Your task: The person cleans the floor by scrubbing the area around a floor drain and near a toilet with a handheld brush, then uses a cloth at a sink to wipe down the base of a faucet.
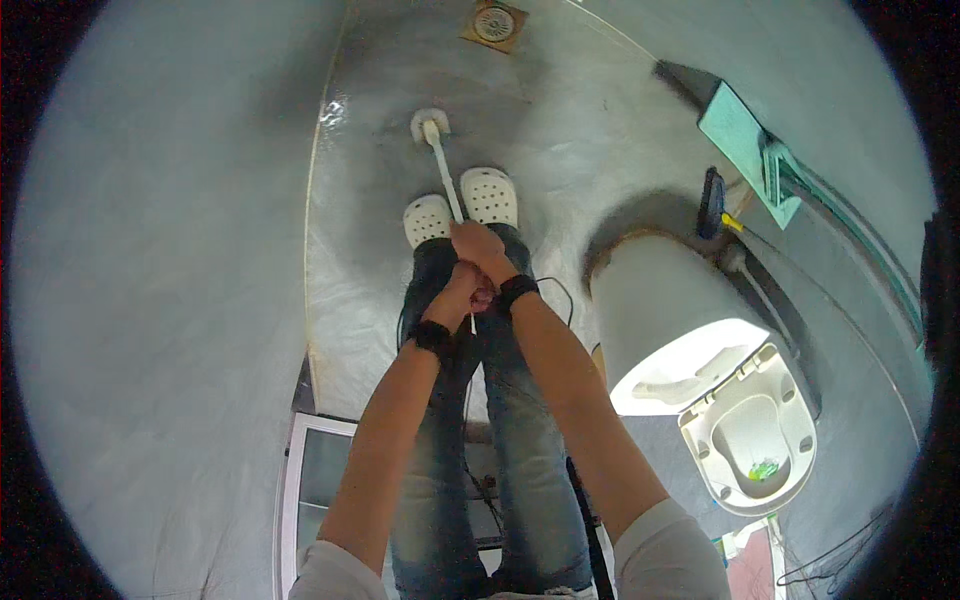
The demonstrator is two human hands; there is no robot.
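Observation:
I hold a long-handled floor scrubber with a white pole and a pale, rounded head that rests on the grey floor ahead of my feet. My right hand is closed round the pole, farther down toward the head. Nearer my body, my left hand is closed on the same pole. A thin length of pole shows just below the hands. Each wrist has a dark band. The pole passes between my white clogs, in front of my jeans.
To the right stands a white toilet, lid raised, with something green in its bowl. Beyond it, a green dustpan and a dark brush with a yellow collar lean at the wall. A square floor drain lies far ahead. A white-framed door is at lower left.

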